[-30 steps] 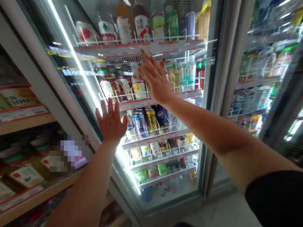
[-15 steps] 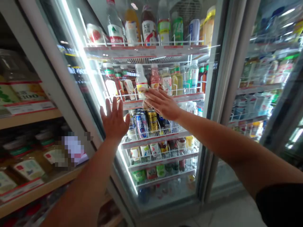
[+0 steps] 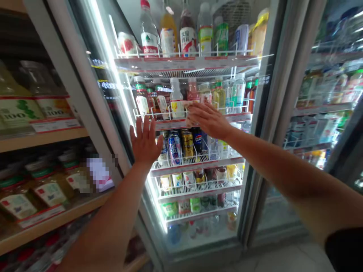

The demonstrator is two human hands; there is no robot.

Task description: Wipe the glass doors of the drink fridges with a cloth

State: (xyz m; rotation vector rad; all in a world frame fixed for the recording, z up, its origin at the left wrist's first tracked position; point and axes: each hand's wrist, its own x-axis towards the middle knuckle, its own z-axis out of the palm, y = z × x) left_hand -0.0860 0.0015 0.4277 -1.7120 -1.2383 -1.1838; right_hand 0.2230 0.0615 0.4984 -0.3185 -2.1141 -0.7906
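Note:
A glass cooler door (image 3: 210,234) fills the middle of the view, with drinks behind it. My left hand (image 3: 146,143) lies palm forward at its left side, fingers spread, holding nothing. Over the middle shelves, my right hand (image 3: 210,120) is stretched flat at the glass, its fingers pointing left. A pale shape by its fingertips looks like its reflection, though I cannot be sure. Behind the glass near this hand are a white-capped bottle (image 3: 176,99) and a pink bottle (image 3: 193,90). Lower down stand a blue can (image 3: 174,149) and a gold can (image 3: 187,144).
Wooden shelves (image 3: 51,134) with juice bottles (image 3: 48,185) stand on the left. A metal door frame (image 3: 286,75) separates this cooler from another one (image 3: 323,105) on the right. Pale floor (image 3: 295,253) shows at the bottom right.
My right hand has slid a little to the right across the glass, uncovering a dark blue bottle below it. My left hand stays nearly in place. The whole view has shifted slightly.

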